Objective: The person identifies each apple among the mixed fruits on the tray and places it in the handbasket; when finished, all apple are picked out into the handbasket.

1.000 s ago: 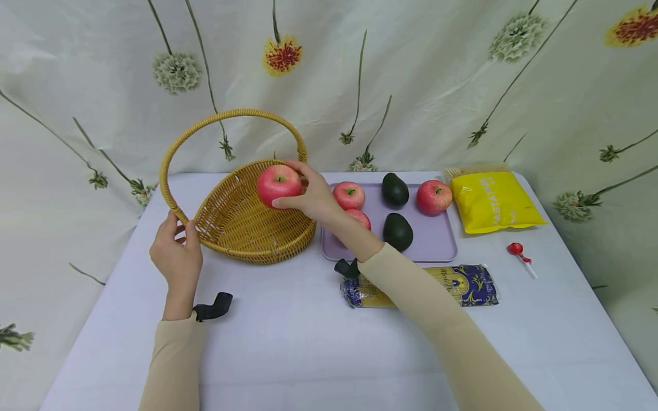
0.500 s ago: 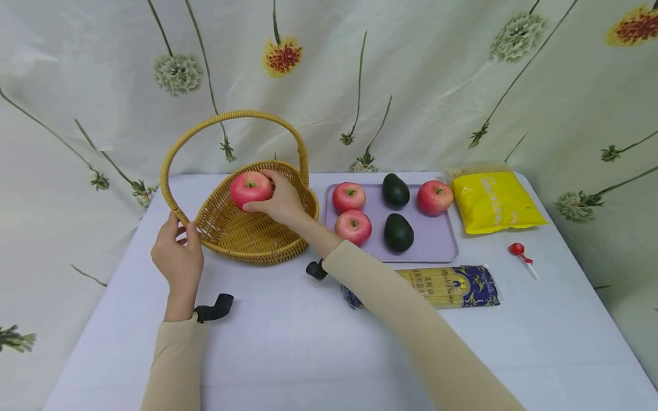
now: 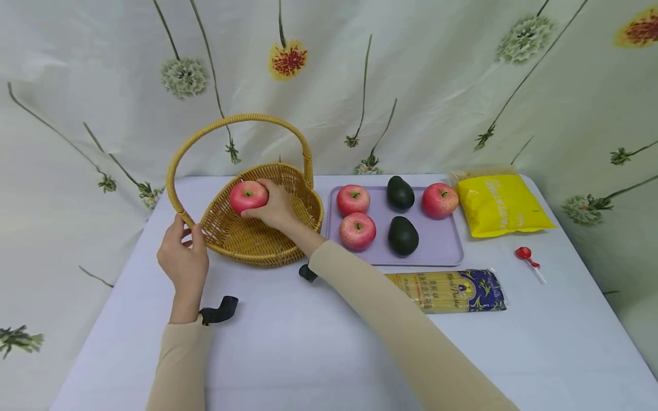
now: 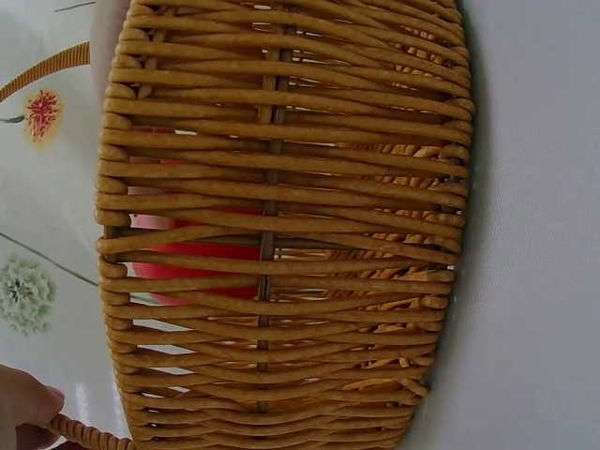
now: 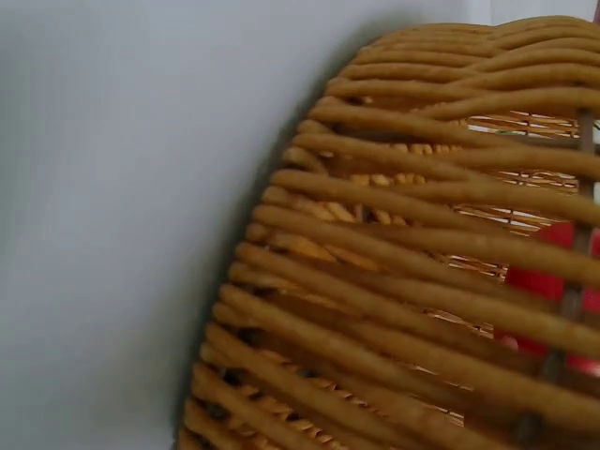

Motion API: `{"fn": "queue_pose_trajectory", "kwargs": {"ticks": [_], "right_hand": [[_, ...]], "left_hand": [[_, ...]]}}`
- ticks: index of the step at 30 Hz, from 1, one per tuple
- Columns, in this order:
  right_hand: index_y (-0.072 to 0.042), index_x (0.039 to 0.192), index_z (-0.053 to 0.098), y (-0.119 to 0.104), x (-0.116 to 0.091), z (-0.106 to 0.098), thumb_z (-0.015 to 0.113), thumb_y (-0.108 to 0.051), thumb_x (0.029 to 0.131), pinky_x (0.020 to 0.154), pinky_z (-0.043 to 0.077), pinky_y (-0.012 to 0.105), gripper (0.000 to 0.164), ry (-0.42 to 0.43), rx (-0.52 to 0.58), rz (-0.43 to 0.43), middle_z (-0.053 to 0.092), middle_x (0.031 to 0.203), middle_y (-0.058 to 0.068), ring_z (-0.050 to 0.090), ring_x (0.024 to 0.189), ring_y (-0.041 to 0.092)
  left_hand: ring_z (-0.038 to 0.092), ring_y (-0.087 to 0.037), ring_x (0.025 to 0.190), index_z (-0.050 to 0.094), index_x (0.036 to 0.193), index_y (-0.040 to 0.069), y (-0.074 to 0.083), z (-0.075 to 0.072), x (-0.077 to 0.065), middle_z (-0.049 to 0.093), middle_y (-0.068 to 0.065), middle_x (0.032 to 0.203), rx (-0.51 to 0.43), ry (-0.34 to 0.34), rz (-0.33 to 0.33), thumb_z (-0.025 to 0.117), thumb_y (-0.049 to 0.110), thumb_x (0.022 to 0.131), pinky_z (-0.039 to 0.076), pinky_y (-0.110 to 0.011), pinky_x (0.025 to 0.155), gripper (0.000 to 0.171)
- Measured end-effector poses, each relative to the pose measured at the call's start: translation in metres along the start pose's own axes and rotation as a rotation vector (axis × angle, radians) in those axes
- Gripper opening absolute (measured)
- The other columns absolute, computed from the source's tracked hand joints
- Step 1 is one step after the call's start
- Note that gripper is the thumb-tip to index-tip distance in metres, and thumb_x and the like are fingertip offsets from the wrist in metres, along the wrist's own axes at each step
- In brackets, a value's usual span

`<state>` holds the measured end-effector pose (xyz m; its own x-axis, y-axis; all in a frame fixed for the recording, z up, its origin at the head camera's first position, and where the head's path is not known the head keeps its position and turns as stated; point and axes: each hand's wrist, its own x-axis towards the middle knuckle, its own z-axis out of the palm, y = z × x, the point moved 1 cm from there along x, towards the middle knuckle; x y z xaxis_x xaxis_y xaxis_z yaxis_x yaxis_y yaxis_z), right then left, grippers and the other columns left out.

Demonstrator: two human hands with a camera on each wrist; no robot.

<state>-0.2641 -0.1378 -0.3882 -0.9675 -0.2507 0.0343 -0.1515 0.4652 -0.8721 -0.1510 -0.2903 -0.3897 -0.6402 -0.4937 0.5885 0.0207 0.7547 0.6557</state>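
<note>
A yellow-brown wicker basket (image 3: 262,245) with a tall arched handle stands on the left part of the table. My left hand (image 3: 184,257) pinches the foot of the handle at the basket's left side; in the left wrist view its fingertips (image 4: 37,398) show at the lower left. My right hand (image 3: 275,206) reaches inside the basket and grips a red apple (image 3: 248,196) from its right side. Through the weave, red of the apple (image 4: 202,267) shows in the left wrist view, and also in the right wrist view, where the right hand is hidden.
Right of the basket lies a lilac tray (image 3: 437,245) holding red apples (image 3: 357,231) and two avocados (image 3: 403,236). A yellow pasta bag (image 3: 501,204), a red lollipop (image 3: 526,257) and a spaghetti pack (image 3: 447,291), partly under the right sleeve, lie around it.
My right hand has carried the apple leftward and down into the basket, uncovering the apples on the tray. The left hand keeps its hold on the handle. The head view has shifted slightly.
</note>
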Motion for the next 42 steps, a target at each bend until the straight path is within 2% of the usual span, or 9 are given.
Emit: {"fn": "queue_pose_trajectory", "kwargs": {"ticks": [5,11,15,20,32,34,37,40,42], "right_hand": [[-0.017,0.142,0.048,0.0005,0.0017,0.0003,0.087,-0.029,0.072,0.101,0.047,0.033,0.081,-0.027,-0.04,-0.023,0.054,0.136,0.005,0.051,0.124,0.02],[-0.014,0.142,0.048,0.0025,0.0033,0.0029,0.085,-0.033,0.074,0.106,0.044,0.032,0.08,-0.073,-0.109,-0.033,0.056,0.138,0.003,0.051,0.127,0.018],[-0.012,0.14,0.05,0.004,0.0018,0.0041,0.084,-0.033,0.076,0.104,0.046,0.029,0.075,-0.096,-0.142,-0.004,0.057,0.135,0.004,0.052,0.125,0.019],[-0.009,0.136,0.054,0.0056,-0.0007,0.0045,0.08,-0.03,0.081,0.103,0.046,0.028,0.065,-0.1,-0.177,0.009,0.058,0.133,0.006,0.05,0.126,0.02],[-0.008,0.14,0.051,0.006,0.0002,0.0034,0.077,-0.023,0.084,0.111,0.039,0.029,0.064,-0.116,-0.198,0.004,0.057,0.139,0.005,0.046,0.132,0.02],[-0.008,0.14,0.051,0.0064,0.0004,0.0042,0.077,-0.022,0.084,0.111,0.039,0.03,0.064,-0.115,-0.196,0.006,0.057,0.139,0.005,0.047,0.132,0.02],[-0.008,0.141,0.05,0.0066,0.0005,0.0062,0.078,-0.022,0.083,0.111,0.039,0.029,0.066,-0.114,-0.199,0.01,0.056,0.139,0.005,0.047,0.132,0.02],[-0.008,0.143,0.047,0.0057,-0.0005,0.0075,0.078,-0.022,0.083,0.112,0.039,0.03,0.069,-0.116,-0.2,0.013,0.054,0.142,0.006,0.044,0.135,0.021],[-0.009,0.145,0.045,0.0045,-0.0019,0.0073,0.078,-0.022,0.083,0.113,0.038,0.031,0.071,-0.112,-0.2,0.015,0.052,0.144,0.005,0.042,0.137,0.022]], "left_hand": [[0.07,-0.037,0.096,0.064,0.118,-0.005,0.0015,0.0006,0.0009,0.069,-0.022,0.111,-0.001,0.008,0.014,0.058,0.008,0.094,0.056,-0.05,0.074,0.028],[0.07,-0.036,0.096,0.064,0.114,-0.006,0.0008,0.0021,0.0021,0.07,-0.022,0.108,0.018,0.017,0.017,0.057,0.01,0.095,0.056,-0.052,0.074,0.026],[0.07,-0.036,0.097,0.064,0.115,-0.005,-0.0004,0.0038,0.0016,0.069,-0.022,0.11,0.025,0.011,0.015,0.059,0.009,0.094,0.057,-0.031,0.075,0.026],[0.07,-0.035,0.095,0.065,0.115,-0.006,-0.0024,0.0053,0.0006,0.07,-0.021,0.11,0.005,0.021,0.019,0.061,0.005,0.091,0.033,0.002,0.069,0.026],[0.07,-0.035,0.096,0.065,0.11,-0.007,-0.0012,0.0069,0.0001,0.07,-0.022,0.107,-0.003,0.025,0.03,0.058,0.006,0.093,0.032,0.005,0.07,0.023],[0.07,-0.035,0.096,0.065,0.11,-0.007,-0.001,0.007,-0.0001,0.07,-0.021,0.107,0.002,0.026,0.029,0.059,0.006,0.093,0.042,0.0,0.072,0.023],[0.07,-0.034,0.097,0.065,0.11,-0.007,-0.0011,0.0068,-0.0005,0.07,-0.021,0.107,0.008,0.027,0.022,0.058,0.005,0.093,0.058,-0.025,0.077,0.023],[0.069,-0.035,0.097,0.064,0.109,-0.008,-0.0016,0.0063,-0.0006,0.069,-0.022,0.107,0.009,0.026,0.015,0.057,0.005,0.093,0.057,-0.051,0.076,0.022],[0.069,-0.035,0.097,0.063,0.109,-0.009,-0.0019,0.0061,-0.0006,0.069,-0.023,0.106,0.009,0.022,0.012,0.057,0.006,0.094,0.057,-0.053,0.077,0.022]]}}
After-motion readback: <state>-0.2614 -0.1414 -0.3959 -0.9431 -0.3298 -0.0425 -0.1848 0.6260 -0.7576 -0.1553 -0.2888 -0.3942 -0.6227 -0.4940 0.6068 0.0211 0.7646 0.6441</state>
